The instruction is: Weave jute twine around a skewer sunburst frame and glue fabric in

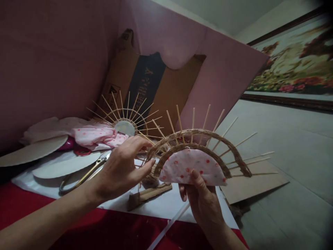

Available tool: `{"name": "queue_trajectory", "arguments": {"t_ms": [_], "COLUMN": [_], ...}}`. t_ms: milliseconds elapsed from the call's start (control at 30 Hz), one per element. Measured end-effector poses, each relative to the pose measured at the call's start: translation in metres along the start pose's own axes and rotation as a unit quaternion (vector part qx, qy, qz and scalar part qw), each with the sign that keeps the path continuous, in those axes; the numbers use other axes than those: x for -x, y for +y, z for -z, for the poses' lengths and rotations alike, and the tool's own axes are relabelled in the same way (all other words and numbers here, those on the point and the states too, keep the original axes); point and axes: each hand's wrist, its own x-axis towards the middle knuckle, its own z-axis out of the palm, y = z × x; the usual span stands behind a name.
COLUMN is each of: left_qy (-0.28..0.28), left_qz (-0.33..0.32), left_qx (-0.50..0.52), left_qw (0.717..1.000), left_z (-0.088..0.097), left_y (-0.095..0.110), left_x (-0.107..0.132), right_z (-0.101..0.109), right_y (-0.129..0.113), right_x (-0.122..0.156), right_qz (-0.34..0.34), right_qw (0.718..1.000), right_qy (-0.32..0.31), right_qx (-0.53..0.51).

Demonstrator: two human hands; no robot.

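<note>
The right hand (205,198) pinches the straight lower edge of a dotted fabric half-circle (179,170), thumb in front. Above that hand curves its rope arch (194,132), with thin sticks fanning outward. The left hand (125,163) has thumb and forefinger parted at the arch's left end; whether they grip, I cannot tell. Between the hands, a cardboard strip (149,195) lies on the worktop's white sheet (114,203). Metal scissors (101,159) lie left of the left hand; beyond it stands a second stick fan around a pale disc (125,128).
</note>
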Motion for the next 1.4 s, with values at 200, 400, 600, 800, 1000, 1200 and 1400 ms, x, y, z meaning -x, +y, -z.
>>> {"name": "queue_trajectory", "arguments": {"t_ms": [200,400,600,800,1000,1200,1400], "left_qy": [0.028,0.062,0.049,0.05,0.071,0.048,0.043], "left_qz": [-0.013,-0.023,-0.021,-0.022,-0.02,0.0,0.012], "left_qx": [-0.075,-0.099,-0.089,-0.096,-0.128,-0.113,-0.095], "left_qw": [0.997,0.993,0.995,0.994,0.989,0.992,0.994], "left_z": [-0.012,-0.016,-0.015,-0.013,-0.01,-0.009,-0.007], "left_y": [-0.001,-0.002,0.001,0.003,0.003,0.003,0.004], "left_x": [0.008,0.01,0.011,0.012,0.009,0.009,0.01], "right_z": [-0.001,-0.002,-0.001,-0.002,-0.001,-0.003,-0.002], "right_y": [0.004,0.006,0.007,0.005,0.006,0.005,0.006], "right_x": [0.004,0.007,0.009,0.01,0.01,0.009,0.009], "right_qz": [0.023,0.039,0.035,0.019,0.011,0.006,0.001], "right_qw": [1.0,0.999,0.999,1.0,1.0,0.999,0.999], "right_qy": [-0.012,0.012,0.013,0.01,0.018,0.021,0.022], "right_qx": [-0.007,-0.002,-0.001,-0.01,-0.023,-0.024,-0.022]}}
